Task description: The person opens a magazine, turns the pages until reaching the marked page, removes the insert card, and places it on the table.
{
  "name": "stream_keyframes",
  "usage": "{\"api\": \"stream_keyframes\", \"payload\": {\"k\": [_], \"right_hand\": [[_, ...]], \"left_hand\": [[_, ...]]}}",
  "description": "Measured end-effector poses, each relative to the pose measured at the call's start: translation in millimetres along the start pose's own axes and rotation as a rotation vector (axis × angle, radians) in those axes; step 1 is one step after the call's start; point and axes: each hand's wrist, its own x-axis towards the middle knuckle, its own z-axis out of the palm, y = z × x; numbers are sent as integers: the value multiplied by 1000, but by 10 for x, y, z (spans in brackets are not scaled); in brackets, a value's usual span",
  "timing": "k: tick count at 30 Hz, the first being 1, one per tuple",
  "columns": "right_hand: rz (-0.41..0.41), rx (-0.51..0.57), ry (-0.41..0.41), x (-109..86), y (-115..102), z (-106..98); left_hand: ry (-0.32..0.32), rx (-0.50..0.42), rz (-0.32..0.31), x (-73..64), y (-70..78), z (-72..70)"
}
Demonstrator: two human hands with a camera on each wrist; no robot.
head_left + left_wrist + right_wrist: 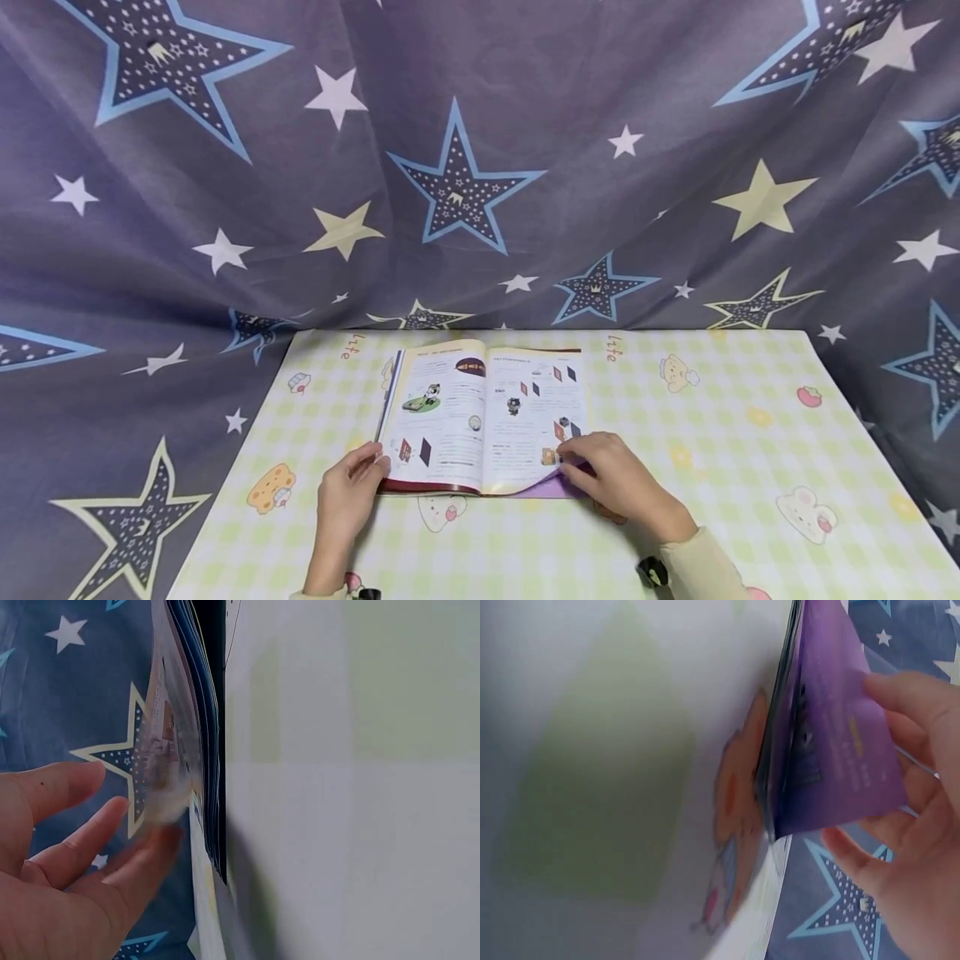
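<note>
An open illustrated book [517,433] lies on the table, with print and small pictures on both pages. At its lower right corner, my right hand [611,475] pinches a page whose purple side [847,765] shows in the right wrist view. One fingertip of that hand lies on the purple face and other fingers are behind the sheet. The right page's lower edge curls up, baring purple beneath it. My left hand [348,487] is at the book's lower left edge; in the left wrist view its fingers are spread, with a blurred fingertip [161,844] right at the page edges [202,735].
A green-and-white checked tablecloth [712,500] with cartoon animals and fruit covers the table. Behind and beside the table hangs a dark curtain [570,67] printed with stars. Dark bands [652,572] sit at both wrists, near pale sleeves [701,567].
</note>
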Motion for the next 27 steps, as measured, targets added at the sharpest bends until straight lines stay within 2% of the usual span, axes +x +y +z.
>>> {"api": "stream_keyframes", "payload": {"k": [5, 7, 11, 14, 17, 22, 27], "right_hand": [[39, -71, 178, -42, 60, -10], [79, -113, 224, -49, 65, -7], [186, -126, 216, -43, 41, -1], [220, -97, 187, -29, 11, 9], [194, -70, 186, -12, -12, 32], [75, -8, 203, 29, -41, 72], [20, 99, 156, 89, -112, 91]], "left_hand": [[13, -9, 17, -4, -9, 17], [4, -35, 25, -9, -4, 36], [-28, -119, 47, -24, 17, 88], [-51, -162, 66, -26, 39, 146], [-80, -180, 87, -25, 69, 217], [-121, -206, 119, -30, 154, 348], [-150, -210, 161, -41, 293, 484]]}}
